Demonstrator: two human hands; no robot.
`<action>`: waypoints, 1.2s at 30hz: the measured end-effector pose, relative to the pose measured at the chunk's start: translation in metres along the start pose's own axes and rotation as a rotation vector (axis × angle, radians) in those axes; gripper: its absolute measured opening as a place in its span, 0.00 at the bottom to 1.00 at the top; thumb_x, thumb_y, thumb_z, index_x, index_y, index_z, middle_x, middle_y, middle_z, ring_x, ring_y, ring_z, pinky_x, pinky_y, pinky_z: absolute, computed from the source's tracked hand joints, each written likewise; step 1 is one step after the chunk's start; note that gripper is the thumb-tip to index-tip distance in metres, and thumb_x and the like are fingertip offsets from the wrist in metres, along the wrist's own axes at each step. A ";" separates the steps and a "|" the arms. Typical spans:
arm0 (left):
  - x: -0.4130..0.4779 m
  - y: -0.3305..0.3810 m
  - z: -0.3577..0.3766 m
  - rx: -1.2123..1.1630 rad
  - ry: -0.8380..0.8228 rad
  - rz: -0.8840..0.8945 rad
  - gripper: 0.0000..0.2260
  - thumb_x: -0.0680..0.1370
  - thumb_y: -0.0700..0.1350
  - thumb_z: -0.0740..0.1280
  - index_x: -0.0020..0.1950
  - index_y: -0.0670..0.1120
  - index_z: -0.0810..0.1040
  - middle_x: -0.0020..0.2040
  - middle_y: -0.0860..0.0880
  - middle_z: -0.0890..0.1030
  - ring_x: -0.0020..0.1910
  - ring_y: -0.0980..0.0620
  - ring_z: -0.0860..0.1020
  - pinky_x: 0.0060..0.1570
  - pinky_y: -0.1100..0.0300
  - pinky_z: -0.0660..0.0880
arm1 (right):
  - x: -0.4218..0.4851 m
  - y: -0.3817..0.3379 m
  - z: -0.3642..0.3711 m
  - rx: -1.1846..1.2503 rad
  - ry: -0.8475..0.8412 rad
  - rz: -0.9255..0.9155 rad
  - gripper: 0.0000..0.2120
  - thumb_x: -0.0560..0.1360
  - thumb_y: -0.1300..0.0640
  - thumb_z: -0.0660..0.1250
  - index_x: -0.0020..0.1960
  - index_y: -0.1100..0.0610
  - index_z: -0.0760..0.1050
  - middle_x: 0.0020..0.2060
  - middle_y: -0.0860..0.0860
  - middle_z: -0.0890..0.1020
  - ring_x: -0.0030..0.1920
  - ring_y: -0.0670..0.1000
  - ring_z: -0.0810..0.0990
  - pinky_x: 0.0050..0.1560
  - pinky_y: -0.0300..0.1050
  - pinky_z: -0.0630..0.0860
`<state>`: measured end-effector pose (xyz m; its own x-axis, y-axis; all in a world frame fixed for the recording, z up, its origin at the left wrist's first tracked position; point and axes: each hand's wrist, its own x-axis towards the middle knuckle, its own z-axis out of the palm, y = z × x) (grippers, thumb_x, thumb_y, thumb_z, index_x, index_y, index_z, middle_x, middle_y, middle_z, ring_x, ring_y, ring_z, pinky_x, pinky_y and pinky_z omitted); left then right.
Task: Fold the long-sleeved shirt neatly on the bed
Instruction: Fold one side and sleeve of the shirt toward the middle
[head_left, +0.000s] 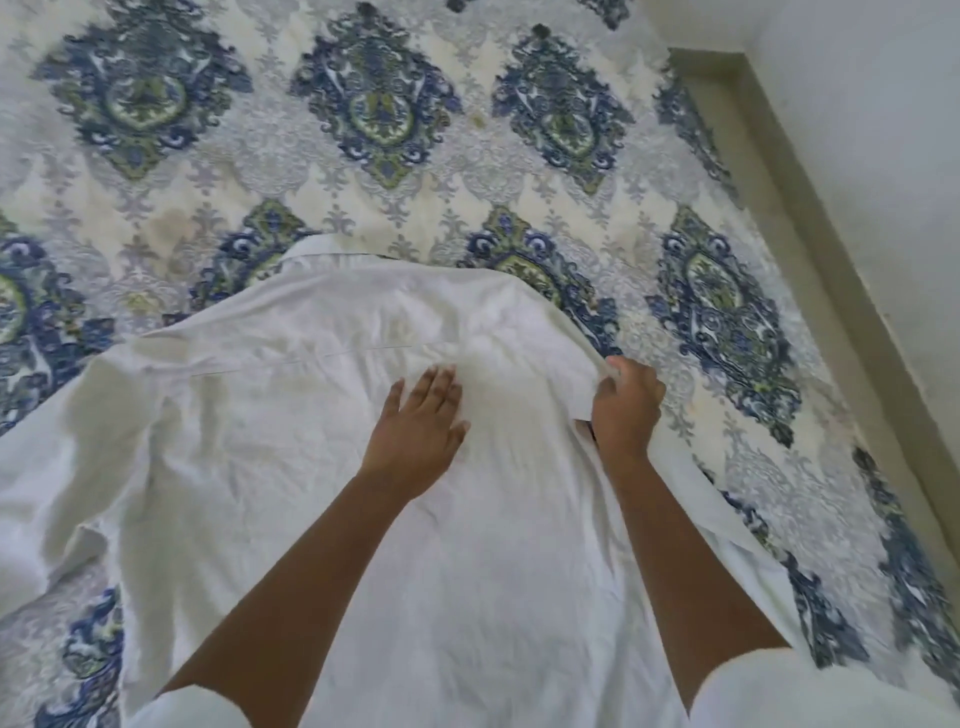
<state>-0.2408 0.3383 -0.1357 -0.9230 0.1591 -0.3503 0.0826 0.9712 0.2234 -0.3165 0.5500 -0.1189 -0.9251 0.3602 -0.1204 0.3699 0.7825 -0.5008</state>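
Observation:
A white long-sleeved shirt lies back side up across the bed, collar pointing away from me and one sleeve spread out to the left. My left hand rests flat on the upper back of the shirt, fingers apart. At the shirt's right edge near the shoulder, my right hand is closed on a fold of the white cloth, which is lifted slightly off the bedspread. The right sleeve is hidden under the shirt or my arm.
The bedspread carries blue and green medallions on a pale ground. Along the right runs the bed's edge, with a beige strip and a white wall just beyond it.

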 end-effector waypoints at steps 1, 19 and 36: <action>0.005 0.013 -0.001 -0.004 -0.003 0.015 0.28 0.80 0.57 0.36 0.77 0.46 0.46 0.78 0.50 0.43 0.77 0.52 0.42 0.74 0.51 0.41 | 0.010 0.013 -0.007 -0.027 -0.033 0.058 0.17 0.77 0.62 0.59 0.65 0.56 0.72 0.64 0.58 0.71 0.66 0.60 0.66 0.64 0.54 0.66; 0.104 0.102 -0.051 -0.379 0.276 -0.110 0.23 0.79 0.36 0.53 0.74 0.49 0.63 0.57 0.42 0.75 0.58 0.44 0.72 0.55 0.48 0.73 | -0.020 0.075 -0.019 -0.284 -0.195 -0.788 0.08 0.70 0.58 0.70 0.49 0.56 0.81 0.39 0.52 0.80 0.35 0.51 0.79 0.32 0.43 0.78; 0.161 0.081 -0.078 -0.268 -0.067 -0.201 0.12 0.78 0.43 0.60 0.61 0.45 0.74 0.38 0.50 0.77 0.32 0.51 0.75 0.45 0.56 0.73 | 0.072 0.035 -0.039 0.085 -0.103 -0.080 0.11 0.75 0.67 0.59 0.47 0.61 0.80 0.43 0.57 0.83 0.35 0.53 0.77 0.28 0.38 0.69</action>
<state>-0.4124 0.4290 -0.1026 -0.8832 -0.0104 -0.4690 -0.2083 0.9045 0.3721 -0.3663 0.6232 -0.1115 -0.9567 0.2412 -0.1627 0.2904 0.7589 -0.5829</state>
